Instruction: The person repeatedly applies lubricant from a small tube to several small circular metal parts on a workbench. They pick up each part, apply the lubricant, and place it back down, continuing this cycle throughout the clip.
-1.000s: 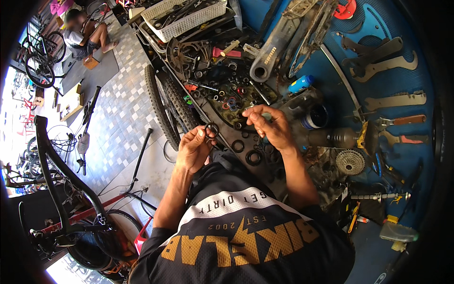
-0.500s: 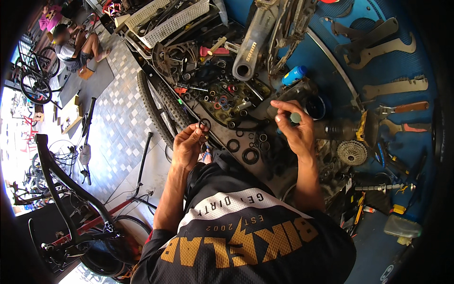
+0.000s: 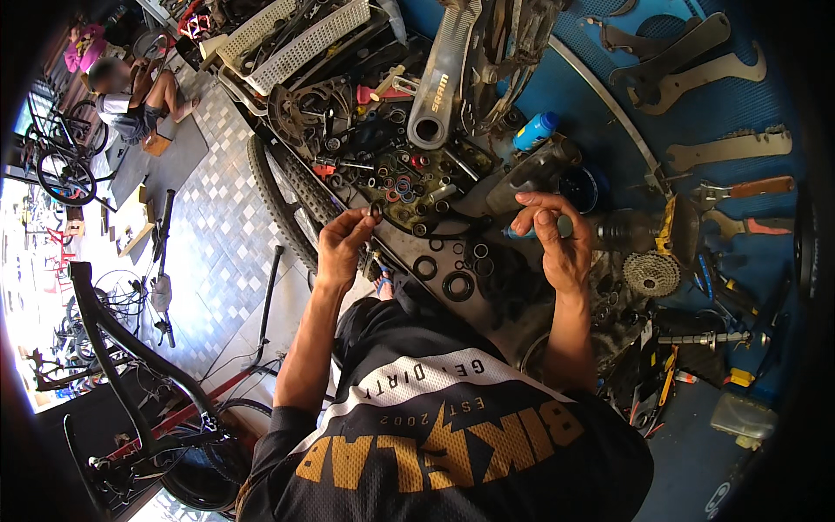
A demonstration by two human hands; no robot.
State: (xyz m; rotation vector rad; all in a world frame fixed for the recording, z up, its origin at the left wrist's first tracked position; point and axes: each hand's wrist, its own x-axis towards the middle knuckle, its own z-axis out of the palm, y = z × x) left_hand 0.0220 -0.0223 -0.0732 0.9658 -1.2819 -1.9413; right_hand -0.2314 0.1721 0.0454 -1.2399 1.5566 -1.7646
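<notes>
My left hand [image 3: 342, 250] pinches a small dark ring [image 3: 375, 211] between thumb and fingertips, above the bench's near edge. Over the right part of the bench, my right hand [image 3: 564, 248] is curled around a teal cylindrical object [image 3: 564, 227]. Its kind is unclear because the fingers hide much of it. Between the hands lie several loose rings, among them a thick black ring [image 3: 457, 286] and a thinner black ring [image 3: 425, 268]. Beyond them, small bearings and coloured rings are scattered on a dirty tray [image 3: 409, 207].
A crank arm [image 3: 431, 109] stands behind the tray, near a blue bottle [image 3: 535, 130]. A sprocket cassette [image 3: 651, 275] lies right of my right hand. Flat spanners [image 3: 701, 70] hang on the blue panel. Left are a tyre [image 3: 271, 196], a bike frame [image 3: 122, 348] and a seated person [image 3: 130, 104].
My left hand has lifted slightly and turned the ring nearly edge-on. The right hand has shifted a little right, and the teal object now shows more from its side.
</notes>
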